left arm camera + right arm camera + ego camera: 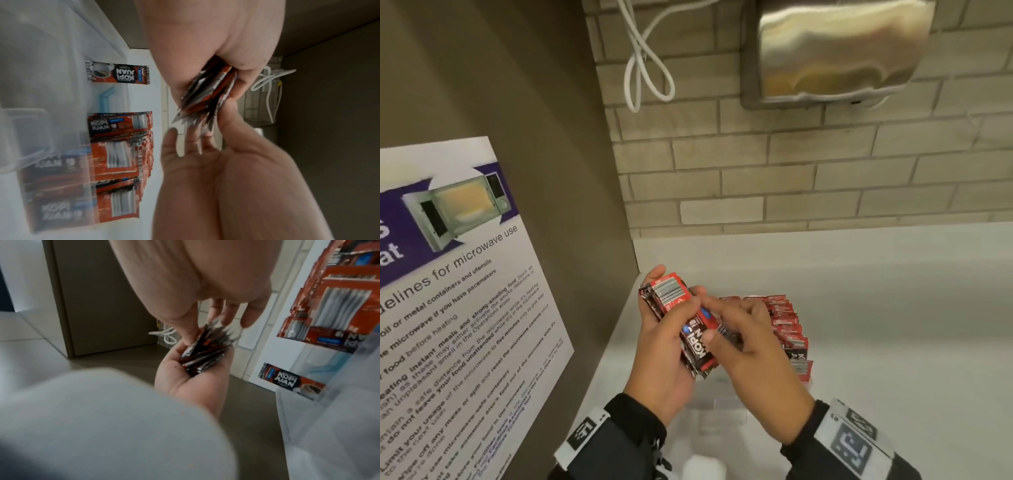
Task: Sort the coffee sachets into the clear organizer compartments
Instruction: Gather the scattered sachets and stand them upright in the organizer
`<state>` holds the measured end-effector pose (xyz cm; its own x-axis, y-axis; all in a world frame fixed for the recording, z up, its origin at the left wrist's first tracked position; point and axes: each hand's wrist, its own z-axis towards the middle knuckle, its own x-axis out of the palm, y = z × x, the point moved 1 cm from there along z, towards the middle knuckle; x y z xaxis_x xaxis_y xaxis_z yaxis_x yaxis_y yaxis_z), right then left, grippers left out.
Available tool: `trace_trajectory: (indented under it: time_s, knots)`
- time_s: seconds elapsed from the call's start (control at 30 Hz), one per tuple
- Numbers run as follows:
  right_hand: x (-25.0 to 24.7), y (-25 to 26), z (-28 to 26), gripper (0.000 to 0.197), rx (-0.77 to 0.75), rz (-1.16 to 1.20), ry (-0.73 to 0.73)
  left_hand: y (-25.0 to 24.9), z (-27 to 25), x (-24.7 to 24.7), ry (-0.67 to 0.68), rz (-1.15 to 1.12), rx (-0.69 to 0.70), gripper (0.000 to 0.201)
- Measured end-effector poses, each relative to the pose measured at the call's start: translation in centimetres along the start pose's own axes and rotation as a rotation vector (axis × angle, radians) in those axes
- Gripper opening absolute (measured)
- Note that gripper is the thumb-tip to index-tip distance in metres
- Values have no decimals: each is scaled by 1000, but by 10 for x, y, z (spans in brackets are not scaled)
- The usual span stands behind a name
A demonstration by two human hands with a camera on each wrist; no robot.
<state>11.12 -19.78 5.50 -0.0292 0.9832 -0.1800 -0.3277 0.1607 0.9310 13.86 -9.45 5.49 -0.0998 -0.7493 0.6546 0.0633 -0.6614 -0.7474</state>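
My left hand (662, 346) grips a thick stack of red and black coffee sachets (690, 325) above the counter's left end. My right hand (739, 339) pinches the stack's right side, thumb on the front sachet, index finger laid across the top. Both wrist views show the stack (207, 97) (205, 352) edge-on between the two hands. Behind the hands, rows of sachets (787, 322) (121, 154) (339, 305) stand in the clear organizer (41, 97) (329, 418). A single sachet (119, 73) (287, 382) lies flat by itself.
A brown cabinet side with a microwave poster (448, 274) walls off the left. On the brick wall hang a steel dispenser (835, 51) and a looped white cable (647, 61). The white counter (911, 342) runs to the right. A white object (702, 466) sits below my wrists.
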Motion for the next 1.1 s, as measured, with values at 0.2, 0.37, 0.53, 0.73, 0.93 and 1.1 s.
trace_trajectory:
  time_s: [0.2, 0.37, 0.53, 0.73, 0.93, 1.1]
  knots:
    - [-1, 1, 8, 50, 333, 432, 181, -7, 3, 4, 99, 139, 89, 69]
    - [-2, 4, 7, 44, 326, 315, 412, -6, 0, -3, 328, 519, 32, 55]
    - [-4, -3, 8, 42, 269, 224, 317, -14, 5, -4, 329, 751, 63, 74]
    - [-7, 0, 21, 40, 95, -7, 113, -10, 5, 0, 146, 643, 140, 68]
    - [7, -7, 17, 50, -21, -83, 162, -8, 4, 6, 215, 398, -9, 69]
    - [5, -14, 16, 42, -58, -90, 140, -7, 0, 8, 211, 463, -24, 71]
